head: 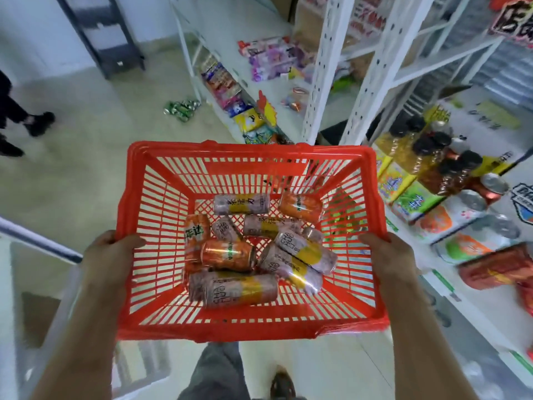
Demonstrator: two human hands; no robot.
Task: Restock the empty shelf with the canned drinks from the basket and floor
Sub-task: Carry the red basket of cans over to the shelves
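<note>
While both hands, left (111, 249) and right (388, 252), grip basket (138, 197) rims, cans (240, 288) overlap, labels blurred

A: What lies off to the left?
B: Someone's black shoe (40, 122) on the pale floor (86, 174), and a dark stepped stand (101, 33) by the wall.

A: And the far end?
B: Colourful snack packets (227, 90), purple packs (271, 57), and white perforated uprights (320, 67).
</note>
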